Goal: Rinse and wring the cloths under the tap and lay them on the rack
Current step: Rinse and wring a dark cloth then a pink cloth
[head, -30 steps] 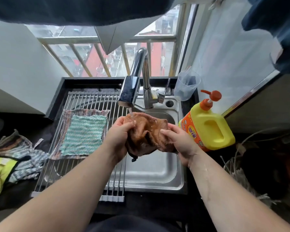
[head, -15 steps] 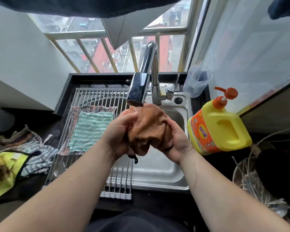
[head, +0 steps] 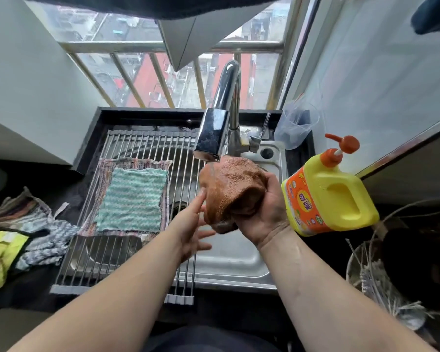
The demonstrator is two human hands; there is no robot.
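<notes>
Right hand first: cups a bunched, sodden brown terry cloth from below and from the right, fingers curled into its folds, thumb hidden behind the wad. Holds it directly beneath the square chrome tap spout, over the stainless steel sink, with a thin stream landing on the wad's upper left. Left hand empty, fingers straight and spread, tips touching or just shy of the cloth's left flank; cannot tell which. Long axis of the bundle running from under the spout back and down toward the right wrist, so a wring probably calls for the left hand to close on the lower end, just beside its fingers. Off to the left, a roll-up rack of steel rods across the sink, already bearing a green-and-white wavy cloth laid flat on a faded striped one. Bare rods between that pair and the left hand: likely the landing spot, leftward from the wad, with the left hand the nearer one. More crumpled cloths heaped on the dark counter further left, seemingly waiting.
</notes>
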